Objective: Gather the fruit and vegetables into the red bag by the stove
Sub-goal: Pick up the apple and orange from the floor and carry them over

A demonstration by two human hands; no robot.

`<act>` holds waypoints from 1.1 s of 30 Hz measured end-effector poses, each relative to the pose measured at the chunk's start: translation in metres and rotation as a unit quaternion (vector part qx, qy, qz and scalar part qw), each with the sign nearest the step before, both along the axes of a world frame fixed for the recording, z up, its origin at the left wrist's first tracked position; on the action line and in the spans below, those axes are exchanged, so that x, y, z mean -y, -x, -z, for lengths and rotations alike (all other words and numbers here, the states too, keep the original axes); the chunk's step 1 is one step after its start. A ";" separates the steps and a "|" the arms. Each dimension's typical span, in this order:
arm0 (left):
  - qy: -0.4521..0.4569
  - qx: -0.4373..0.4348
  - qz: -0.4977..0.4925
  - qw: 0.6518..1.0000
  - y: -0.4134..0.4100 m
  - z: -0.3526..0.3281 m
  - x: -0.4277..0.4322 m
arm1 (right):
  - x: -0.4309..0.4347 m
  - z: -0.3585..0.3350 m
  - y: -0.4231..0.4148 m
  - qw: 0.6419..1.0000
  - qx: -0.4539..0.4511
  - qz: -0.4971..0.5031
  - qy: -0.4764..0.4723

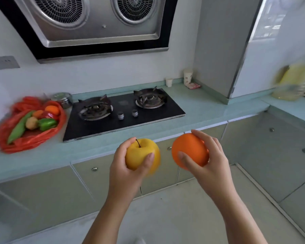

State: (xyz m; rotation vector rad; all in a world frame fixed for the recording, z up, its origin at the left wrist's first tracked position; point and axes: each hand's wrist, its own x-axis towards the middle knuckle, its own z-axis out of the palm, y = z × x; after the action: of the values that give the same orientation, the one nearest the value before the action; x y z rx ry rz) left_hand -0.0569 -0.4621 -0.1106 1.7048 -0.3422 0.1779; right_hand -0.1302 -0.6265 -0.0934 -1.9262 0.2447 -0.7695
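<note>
My left hand (128,166) grips a yellow apple (141,152) with a dark stem, held in the air in front of the counter edge. Beside it, my right hand (208,159) grips an orange (190,148). Both fruits hover over the floor, below and right of the stove. The red bag (33,138) lies open on the counter left of the stove. Inside it I see a long green pod (18,127), a green pepper (47,124), a red pepper (48,115), a potato (31,123) and an orange fruit (52,110).
A black two-burner gas stove (123,113) sits on the pale green counter (209,106), under a steel range hood (95,23). A small metal pot (62,100) stands behind the bag. Two paper cups (187,76) stand at the back. Blurred bottles (292,83) are at far right.
</note>
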 end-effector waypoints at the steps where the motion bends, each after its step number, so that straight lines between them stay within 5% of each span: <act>1: 0.001 -0.003 -0.016 1.000 -0.001 0.002 -0.010 | -0.008 0.001 -0.006 1.000 -0.005 -0.017 0.001; 16: -0.011 -0.035 -0.215 0.976 -0.014 0.031 -0.141 | -0.133 0.021 -0.096 0.971 -0.054 -0.234 -0.008; 33: 0.042 -0.067 -0.321 0.944 -0.122 0.030 -0.263 | -0.268 0.023 -0.244 0.923 -0.099 -0.368 0.055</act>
State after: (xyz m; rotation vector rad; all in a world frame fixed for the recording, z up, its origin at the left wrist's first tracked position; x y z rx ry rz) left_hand 0.0652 -0.1994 -0.1401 1.6831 0.3324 0.5414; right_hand 0.1138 -0.3586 -0.1167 -1.9904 -0.3998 -0.0854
